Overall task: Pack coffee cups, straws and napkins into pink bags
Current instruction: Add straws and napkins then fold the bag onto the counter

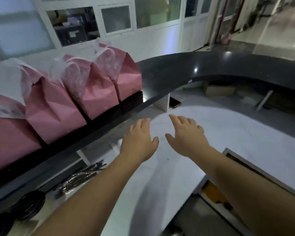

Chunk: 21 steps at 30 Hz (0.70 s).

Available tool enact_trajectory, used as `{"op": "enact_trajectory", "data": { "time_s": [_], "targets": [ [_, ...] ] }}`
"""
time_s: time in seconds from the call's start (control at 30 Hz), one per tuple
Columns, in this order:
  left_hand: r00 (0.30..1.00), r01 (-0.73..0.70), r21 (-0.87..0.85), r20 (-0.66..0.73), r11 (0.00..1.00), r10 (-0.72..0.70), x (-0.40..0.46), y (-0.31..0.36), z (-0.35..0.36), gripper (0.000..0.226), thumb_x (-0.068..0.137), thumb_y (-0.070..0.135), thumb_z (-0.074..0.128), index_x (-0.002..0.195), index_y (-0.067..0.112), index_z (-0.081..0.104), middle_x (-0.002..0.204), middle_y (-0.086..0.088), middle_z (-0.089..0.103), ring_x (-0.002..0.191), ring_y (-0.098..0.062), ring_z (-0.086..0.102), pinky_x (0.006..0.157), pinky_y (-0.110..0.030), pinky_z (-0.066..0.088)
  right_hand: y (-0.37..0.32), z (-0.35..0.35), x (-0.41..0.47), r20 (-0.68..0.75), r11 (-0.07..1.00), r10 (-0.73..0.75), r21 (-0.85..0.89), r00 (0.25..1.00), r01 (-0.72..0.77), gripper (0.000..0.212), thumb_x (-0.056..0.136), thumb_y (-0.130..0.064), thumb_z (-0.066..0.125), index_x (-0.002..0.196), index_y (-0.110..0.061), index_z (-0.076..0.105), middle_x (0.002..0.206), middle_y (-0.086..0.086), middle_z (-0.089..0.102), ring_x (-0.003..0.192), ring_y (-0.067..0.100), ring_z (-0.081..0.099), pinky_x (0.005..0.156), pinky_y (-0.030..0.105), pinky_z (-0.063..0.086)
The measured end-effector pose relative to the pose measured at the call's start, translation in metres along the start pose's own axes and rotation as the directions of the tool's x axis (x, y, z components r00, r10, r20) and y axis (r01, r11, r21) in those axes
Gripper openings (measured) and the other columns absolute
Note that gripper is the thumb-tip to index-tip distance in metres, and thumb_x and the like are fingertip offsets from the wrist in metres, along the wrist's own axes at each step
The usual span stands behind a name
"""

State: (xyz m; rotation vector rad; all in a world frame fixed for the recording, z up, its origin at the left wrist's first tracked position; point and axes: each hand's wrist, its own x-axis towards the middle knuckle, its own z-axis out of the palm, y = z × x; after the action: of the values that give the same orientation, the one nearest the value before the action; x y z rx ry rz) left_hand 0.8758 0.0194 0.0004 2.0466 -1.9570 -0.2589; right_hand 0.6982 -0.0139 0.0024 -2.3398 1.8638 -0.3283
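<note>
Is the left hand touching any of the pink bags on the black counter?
Apart. The head view shows the left hand open over the white surface, with the black counter's edge between it and the pink bags.

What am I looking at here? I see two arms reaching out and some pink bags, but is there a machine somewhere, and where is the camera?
There is no machine in this picture. A person wears a wide-angle camera on the head, so you see what they see, looking forward and down at their own bare arms.

The left hand and the right hand are both stretched out over a white counter, fingers relaxed and spread. Neither holds anything.

To the left, a dark curved shelf runs above the counter. Four pink bags with white handles stand on it in a row, side by side. What is inside them cannot be seen from here.

Below the shelf, at lower left, lies a bundle of wrapped sticks, possibly straws, though the picture is too blurred to be sure. No cups or napkins are in view.
</note>
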Motion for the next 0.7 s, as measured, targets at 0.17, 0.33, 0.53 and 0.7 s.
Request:
{"op": "enact_trajectory", "data": {
  "time_s": [0.17,0.33,0.53,0.7],
  "targets": [
    [0.98,-0.183,0.071,0.088,0.981,0.176,-0.027,0.049,0.032,0.078,0.1,0.055,0.051,0.164,0.024,0.019,0.169,-0.001,0.026,0.151,-0.028,0.031,0.113,-0.051,0.039,0.046,0.001,-0.077,0.002,0.985,0.167,-0.049,0.986,-0.166,0.075,0.095,-0.062,0.046,0.157,-0.037,0.013,0.162,-0.005,0.033,0.149,0.033,0.029,0.115,0.063,0.032],
    [0.918,-0.388,0.084,0.121,0.918,0.377,-0.051,0.128,0.049,0.079,0.099,0.058,0.049,0.164,0.024,0.018,0.17,-0.003,0.025,0.15,-0.029,0.032,0.113,-0.05,0.039,0.111,-0.021,-0.15,-0.064,0.936,0.346,-0.044,0.936,-0.349,0.075,0.094,-0.064,0.046,0.156,-0.039,0.012,0.163,-0.004,0.032,0.149,0.033,0.028,0.115,0.065,0.03],
    [0.805,-0.589,0.049,0.123,0.807,0.58,-0.098,0.253,0.077,0.08,0.097,0.062,0.049,0.163,0.027,0.021,0.169,-0.003,0.028,0.15,-0.028,0.034,0.113,-0.05,0.041,0.203,-0.065,-0.248,-0.166,0.829,0.546,-0.031,0.821,-0.558,0.077,0.093,-0.065,0.047,0.157,-0.039,0.011,0.164,-0.003,0.03,0.149,0.033,0.028,0.116,0.065,0.03],
    [0.706,-0.702,0.011,0.144,0.712,0.693,-0.153,0.375,0.113,0.079,0.095,0.063,0.045,0.162,0.029,0.02,0.169,-0.002,0.028,0.15,-0.028,0.034,0.112,-0.052,0.043,0.291,-0.102,-0.353,-0.212,0.712,0.686,0.002,0.696,-0.702,0.075,0.095,-0.062,0.046,0.157,-0.039,0.012,0.164,-0.002,0.028,0.148,0.033,0.027,0.115,0.063,0.03]
  ]
}}
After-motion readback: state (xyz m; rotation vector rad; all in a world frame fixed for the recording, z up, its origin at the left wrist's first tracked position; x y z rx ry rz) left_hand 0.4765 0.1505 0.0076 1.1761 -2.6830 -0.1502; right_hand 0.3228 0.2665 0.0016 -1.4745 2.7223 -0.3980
